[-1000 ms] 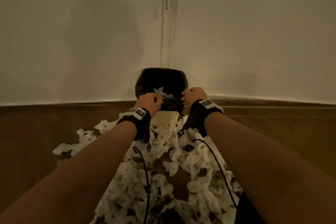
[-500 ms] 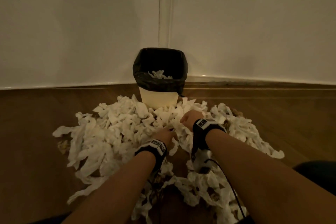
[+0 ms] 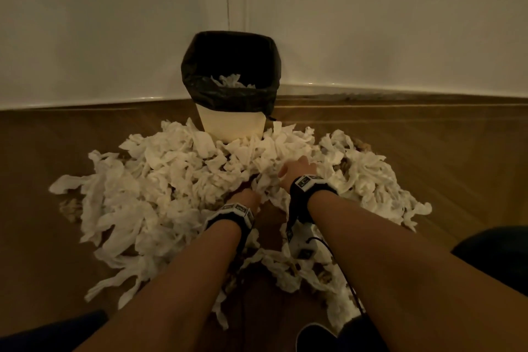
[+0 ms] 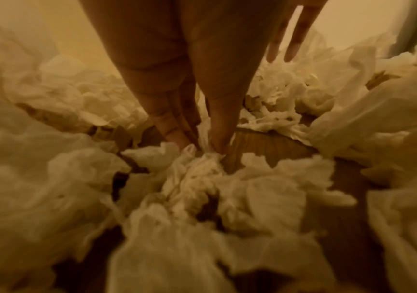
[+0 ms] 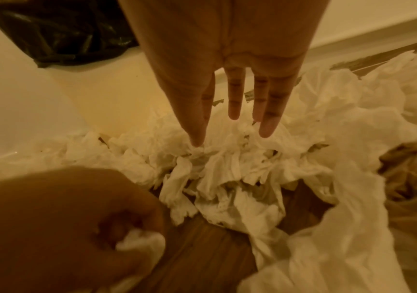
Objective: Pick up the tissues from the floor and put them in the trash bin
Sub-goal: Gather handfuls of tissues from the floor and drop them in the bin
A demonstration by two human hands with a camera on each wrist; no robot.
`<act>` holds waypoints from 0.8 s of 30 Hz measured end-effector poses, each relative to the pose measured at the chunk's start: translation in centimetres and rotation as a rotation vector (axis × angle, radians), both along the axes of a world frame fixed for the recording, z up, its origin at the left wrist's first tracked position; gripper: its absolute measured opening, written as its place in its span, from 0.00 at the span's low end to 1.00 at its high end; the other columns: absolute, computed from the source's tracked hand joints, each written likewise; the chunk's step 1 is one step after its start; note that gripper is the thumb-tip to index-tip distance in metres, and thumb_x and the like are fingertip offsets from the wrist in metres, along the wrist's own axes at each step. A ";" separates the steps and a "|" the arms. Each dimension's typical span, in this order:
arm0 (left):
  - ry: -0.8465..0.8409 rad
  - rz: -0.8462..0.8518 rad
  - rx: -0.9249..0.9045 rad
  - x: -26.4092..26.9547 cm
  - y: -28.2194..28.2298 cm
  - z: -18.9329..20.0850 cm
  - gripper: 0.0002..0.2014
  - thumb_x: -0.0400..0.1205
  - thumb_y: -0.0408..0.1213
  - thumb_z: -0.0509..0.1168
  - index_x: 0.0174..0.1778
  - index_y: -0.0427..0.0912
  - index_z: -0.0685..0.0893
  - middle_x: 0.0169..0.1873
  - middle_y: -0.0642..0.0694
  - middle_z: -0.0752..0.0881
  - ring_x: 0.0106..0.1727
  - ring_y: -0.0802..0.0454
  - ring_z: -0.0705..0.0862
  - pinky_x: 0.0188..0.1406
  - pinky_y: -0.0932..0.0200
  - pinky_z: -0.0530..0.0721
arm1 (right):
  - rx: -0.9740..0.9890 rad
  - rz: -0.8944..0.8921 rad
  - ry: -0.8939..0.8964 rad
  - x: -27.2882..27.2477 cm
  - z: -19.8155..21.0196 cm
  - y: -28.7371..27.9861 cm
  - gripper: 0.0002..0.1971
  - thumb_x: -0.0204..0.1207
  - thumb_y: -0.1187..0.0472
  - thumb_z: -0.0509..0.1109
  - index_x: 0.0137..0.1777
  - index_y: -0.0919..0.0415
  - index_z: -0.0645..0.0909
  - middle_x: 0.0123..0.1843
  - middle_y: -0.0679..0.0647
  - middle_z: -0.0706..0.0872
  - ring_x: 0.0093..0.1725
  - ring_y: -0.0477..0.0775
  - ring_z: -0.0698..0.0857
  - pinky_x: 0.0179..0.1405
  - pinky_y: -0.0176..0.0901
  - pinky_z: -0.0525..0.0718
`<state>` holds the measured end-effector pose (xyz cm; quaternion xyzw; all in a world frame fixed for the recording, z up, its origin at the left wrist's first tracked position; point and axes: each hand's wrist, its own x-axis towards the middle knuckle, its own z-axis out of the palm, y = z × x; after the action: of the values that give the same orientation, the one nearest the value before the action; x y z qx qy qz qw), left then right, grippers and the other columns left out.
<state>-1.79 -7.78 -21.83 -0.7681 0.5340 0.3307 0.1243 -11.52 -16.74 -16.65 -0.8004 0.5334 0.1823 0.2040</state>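
Note:
A wide heap of crumpled white tissues (image 3: 160,180) covers the wooden floor in front of a cream trash bin (image 3: 232,123) lined with a black bag (image 3: 228,66); a few tissues lie inside it. My left hand (image 3: 247,198) is down in the heap near its middle, and in the left wrist view its fingers and thumb pinch a twisted tissue (image 4: 197,164). My right hand (image 3: 297,168) is a little farther forward and right. In the right wrist view its fingers (image 5: 235,105) are straight and spread, tips touching the tissues (image 5: 227,162).
The bin stands in a corner of two white walls (image 3: 114,23) with a baseboard. Bare wood floor (image 3: 428,151) lies on both sides of the heap. A dark shape (image 3: 497,251), perhaps my leg, sits at the lower right. A cable runs from my right wristband.
Both hands came back from over the bin's mouth down to the floor heap. The left hand has closed on a tissue; the right has spread onto the pile.

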 end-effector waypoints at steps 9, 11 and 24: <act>0.035 0.110 -0.258 1.2 -1.0 1.9 0.12 0.85 0.35 0.56 0.54 0.35 0.83 0.54 0.36 0.84 0.54 0.40 0.82 0.53 0.52 0.79 | 0.149 0.167 0.105 -0.9 -3.3 0.7 0.33 0.82 0.55 0.61 0.83 0.57 0.51 0.85 0.56 0.49 0.81 0.65 0.56 0.77 0.62 0.64; 0.048 0.151 -0.296 1.5 -1.0 2.0 0.11 0.84 0.35 0.58 0.55 0.36 0.84 0.54 0.36 0.84 0.55 0.40 0.82 0.52 0.52 0.79 | 0.057 0.138 0.040 -0.7 -2.4 0.4 0.23 0.83 0.60 0.58 0.77 0.65 0.66 0.78 0.64 0.67 0.75 0.65 0.69 0.73 0.55 0.71; 0.416 0.390 -0.426 3.2 -0.4 4.1 0.17 0.84 0.30 0.54 0.66 0.39 0.81 0.71 0.38 0.75 0.70 0.39 0.74 0.66 0.52 0.77 | 0.332 -0.758 -0.812 -2.4 0.9 -0.5 0.22 0.78 0.52 0.67 0.67 0.65 0.77 0.57 0.58 0.82 0.36 0.50 0.78 0.47 0.47 0.83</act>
<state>1.42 -8.21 -17.70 -0.7806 0.4483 0.3786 -0.2154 -13.95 -17.27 -15.77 -0.5167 0.6260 -0.1437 0.5661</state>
